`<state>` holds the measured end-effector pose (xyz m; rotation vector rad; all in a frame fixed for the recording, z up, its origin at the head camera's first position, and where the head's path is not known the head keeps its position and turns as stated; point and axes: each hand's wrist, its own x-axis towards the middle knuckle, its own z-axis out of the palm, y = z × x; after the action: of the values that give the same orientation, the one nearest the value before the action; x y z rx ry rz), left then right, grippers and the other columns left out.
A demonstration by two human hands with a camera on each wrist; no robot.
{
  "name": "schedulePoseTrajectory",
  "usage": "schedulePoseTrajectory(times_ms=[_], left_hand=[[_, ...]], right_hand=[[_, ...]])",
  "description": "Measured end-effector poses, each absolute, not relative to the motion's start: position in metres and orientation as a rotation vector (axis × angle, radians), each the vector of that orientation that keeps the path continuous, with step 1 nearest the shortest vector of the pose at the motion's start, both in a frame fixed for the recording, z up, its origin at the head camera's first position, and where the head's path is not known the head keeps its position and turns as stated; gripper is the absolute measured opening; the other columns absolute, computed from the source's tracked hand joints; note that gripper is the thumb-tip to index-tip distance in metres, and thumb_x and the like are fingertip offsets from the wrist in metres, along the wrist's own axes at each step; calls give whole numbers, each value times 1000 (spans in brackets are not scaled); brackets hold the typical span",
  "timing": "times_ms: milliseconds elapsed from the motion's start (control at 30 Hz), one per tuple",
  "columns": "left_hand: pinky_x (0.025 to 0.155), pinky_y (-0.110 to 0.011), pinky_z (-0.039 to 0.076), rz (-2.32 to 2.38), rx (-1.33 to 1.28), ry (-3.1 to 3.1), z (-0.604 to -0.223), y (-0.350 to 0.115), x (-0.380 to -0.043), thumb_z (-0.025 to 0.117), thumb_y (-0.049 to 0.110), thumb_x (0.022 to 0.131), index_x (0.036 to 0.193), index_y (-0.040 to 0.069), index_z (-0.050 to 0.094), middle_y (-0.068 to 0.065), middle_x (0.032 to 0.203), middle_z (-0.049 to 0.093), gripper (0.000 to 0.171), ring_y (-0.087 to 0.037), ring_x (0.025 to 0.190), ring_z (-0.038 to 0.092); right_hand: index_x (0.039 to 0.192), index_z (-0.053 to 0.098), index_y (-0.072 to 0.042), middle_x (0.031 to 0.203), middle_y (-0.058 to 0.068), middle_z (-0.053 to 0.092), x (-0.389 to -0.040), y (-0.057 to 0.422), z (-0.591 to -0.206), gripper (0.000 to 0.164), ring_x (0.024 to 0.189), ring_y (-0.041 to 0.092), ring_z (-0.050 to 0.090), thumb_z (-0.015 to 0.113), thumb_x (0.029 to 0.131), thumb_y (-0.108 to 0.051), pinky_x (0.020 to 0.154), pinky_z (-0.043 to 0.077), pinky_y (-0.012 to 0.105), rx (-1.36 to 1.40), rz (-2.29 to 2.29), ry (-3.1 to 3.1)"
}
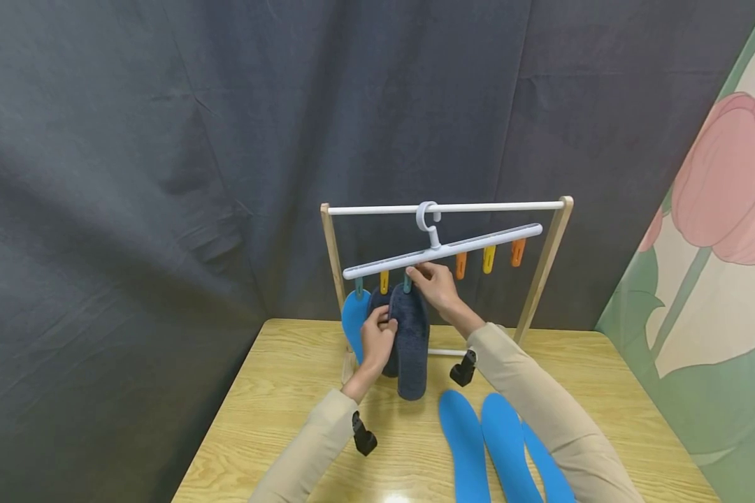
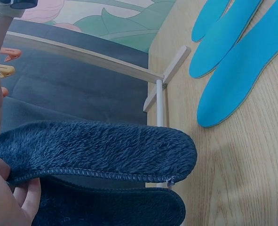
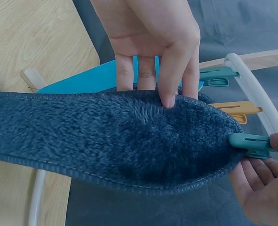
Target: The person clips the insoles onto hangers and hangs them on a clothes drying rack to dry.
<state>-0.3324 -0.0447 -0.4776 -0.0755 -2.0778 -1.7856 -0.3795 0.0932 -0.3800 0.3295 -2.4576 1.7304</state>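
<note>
A dark blue fuzzy insole (image 1: 410, 349) hangs by its wide end from a teal clip (image 3: 249, 141) on the white hanger (image 1: 465, 245). My left hand (image 1: 377, 339) pinches this insole's left edge, thumb on the fuzzy face and fingers behind. At the top, my right hand (image 1: 439, 288) pinches the teal clip between thumb and fingers, whose jaws sit over the insole's end. Partly hidden behind it, a second dark insole (image 2: 110, 207) hangs from a yellow clip (image 1: 384, 281). A blue insole (image 1: 354, 318) hangs at the hanger's far left. The hanger tilts, left end lower.
The hanger hooks over the white bar (image 1: 497, 207) of a wooden stand (image 1: 544, 272). Orange clips (image 1: 518, 252) and a yellow one hang on its right half. Three blue insoles (image 1: 462, 436) lie on the wooden table (image 1: 277, 405) at front right, partly under the right sleeve. A dark curtain (image 1: 163, 209) backs the table.
</note>
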Motion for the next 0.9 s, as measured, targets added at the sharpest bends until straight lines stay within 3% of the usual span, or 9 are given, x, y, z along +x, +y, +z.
schedulePoseTrajectory(times_ms=[500,900], left_hand=[[76,-38,57,-1765,-69,-2096,-478,-44,-333,62,2,92,122,-3,65,-16,103,67,30,-29,89,68],[79,-39,57,-1699,-76,-2113,-480,-44,-334,62,1,92,121,-3,65,-16,105,67,29,-28,90,68]], right_hand=[[141,52,1,133,21,58,-381,94,-386,46,123,34,54,55,104,-24,101,46,46,338,1787,-2455],[143,48,3,139,23,53,-379,97,-387,49,129,36,50,55,104,-25,104,43,49,325,1792,-2446]])
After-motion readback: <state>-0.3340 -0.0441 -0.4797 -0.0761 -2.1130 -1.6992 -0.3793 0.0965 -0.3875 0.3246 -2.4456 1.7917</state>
